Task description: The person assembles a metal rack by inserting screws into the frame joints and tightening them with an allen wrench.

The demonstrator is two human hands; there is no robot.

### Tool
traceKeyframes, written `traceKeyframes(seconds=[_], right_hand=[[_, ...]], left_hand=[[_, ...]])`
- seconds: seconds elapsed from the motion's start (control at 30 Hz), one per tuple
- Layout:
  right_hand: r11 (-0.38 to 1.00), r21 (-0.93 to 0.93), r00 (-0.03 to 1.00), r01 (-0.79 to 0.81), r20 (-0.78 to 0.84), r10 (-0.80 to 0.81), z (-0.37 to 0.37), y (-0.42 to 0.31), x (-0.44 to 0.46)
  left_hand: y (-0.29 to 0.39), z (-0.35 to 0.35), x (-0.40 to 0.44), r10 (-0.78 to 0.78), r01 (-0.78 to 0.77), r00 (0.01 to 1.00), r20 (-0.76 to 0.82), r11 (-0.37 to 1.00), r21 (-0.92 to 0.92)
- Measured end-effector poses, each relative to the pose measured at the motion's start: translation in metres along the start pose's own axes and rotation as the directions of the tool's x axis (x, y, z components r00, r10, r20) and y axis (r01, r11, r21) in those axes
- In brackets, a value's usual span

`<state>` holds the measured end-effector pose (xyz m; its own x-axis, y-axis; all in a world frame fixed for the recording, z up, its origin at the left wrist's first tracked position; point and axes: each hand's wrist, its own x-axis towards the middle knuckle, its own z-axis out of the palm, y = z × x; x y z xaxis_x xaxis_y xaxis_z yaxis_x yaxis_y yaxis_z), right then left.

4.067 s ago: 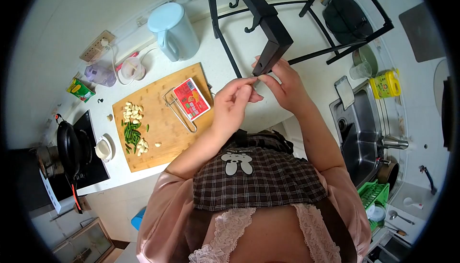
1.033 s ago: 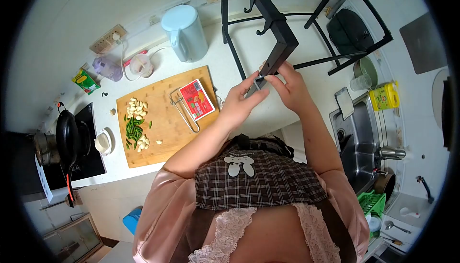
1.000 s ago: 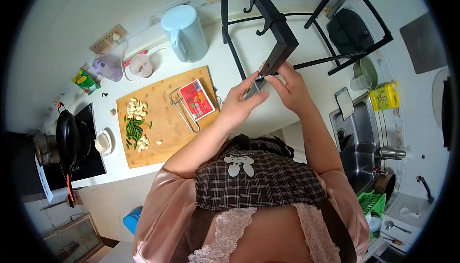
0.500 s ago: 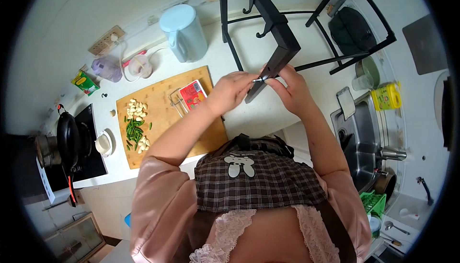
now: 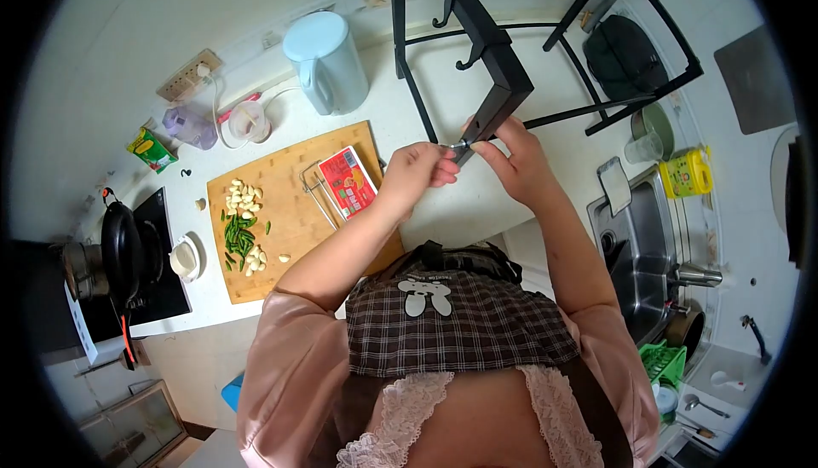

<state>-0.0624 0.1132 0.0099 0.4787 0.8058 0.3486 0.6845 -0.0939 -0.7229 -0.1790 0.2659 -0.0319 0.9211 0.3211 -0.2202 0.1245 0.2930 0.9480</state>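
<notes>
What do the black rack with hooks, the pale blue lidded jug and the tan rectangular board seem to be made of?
Black rack with hooks: probably painted metal, satin; slim rails, faint sheen. Pale blue lidded jug: likely plastic, perhaps coated metal; smooth, even colour. Tan rectangular board: wood or bamboo, matte; darker streaks show.

This was a kitchen. The counter had a sink by its right edge, a stove with a pan by its left, and garlic on a cutting board.

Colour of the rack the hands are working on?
Black; the rack shows in the head view, the only one.
</notes>
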Motion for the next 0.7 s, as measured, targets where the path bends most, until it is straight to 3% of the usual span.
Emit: traceKeyframes(seconds=[0.07, 0.1, 0.23, 0.3, 0.43, 0.53, 0.6, 0.63, 0.7], right_hand=[[1.000, 0.000, 1.000, -0.008, -0.005, 0.008, 0.000, -0.001, 0.000], [1.000, 0.001, 1.000, 0.002, -0.012, -0.002, 0.000, -0.001, 0.000], [1.000, 0.013, 1.000, 0.010, -0.020, -0.009, -0.001, -0.001, 0.000], [1.000, 0.017, 1.000, 0.024, -0.016, -0.024, -0.002, -0.003, 0.002], [1.000, -0.002, 1.000, -0.014, -0.003, 0.014, 0.000, -0.001, 0.001], [1.000, -0.007, 1.000, 0.009, -0.013, -0.009, 0.000, -0.001, 0.001], [1.000, -0.005, 1.000, 0.003, -0.008, -0.003, -0.001, -0.003, 0.001], [1.000, -0.002, 1.000, -0.004, -0.003, 0.004, -0.001, -0.004, 0.001], [1.000, -0.013, 1.000, 0.009, 0.000, -0.009, -0.001, -0.002, 0.001]], left_hand=[[0.015, 0.000, 0.000, -0.361, 0.351, 0.932, 0.032, 0.879, -0.322], [0.020, 0.004, -0.001, -0.394, 0.383, 0.918, 0.035, 0.865, -0.325], [0.018, 0.003, 0.009, -0.429, 0.424, 0.902, 0.052, 0.855, -0.299], [0.008, -0.007, 0.016, -0.409, 0.493, 0.870, 0.276, 0.729, -0.475], [0.010, -0.003, 0.012, -0.386, 0.471, 0.882, 0.270, 0.710, -0.523], [0.012, -0.001, 0.013, -0.314, 0.375, 0.927, 0.206, 0.782, -0.498], [0.006, -0.001, 0.018, -0.116, 0.147, 0.987, 0.112, 0.934, -0.327], [0.006, -0.001, 0.019, -0.116, 0.148, 0.987, 0.115, 0.933, -0.327], [0.007, -0.001, 0.019, 0.195, -0.183, 0.977, 0.088, 0.975, -0.125]])
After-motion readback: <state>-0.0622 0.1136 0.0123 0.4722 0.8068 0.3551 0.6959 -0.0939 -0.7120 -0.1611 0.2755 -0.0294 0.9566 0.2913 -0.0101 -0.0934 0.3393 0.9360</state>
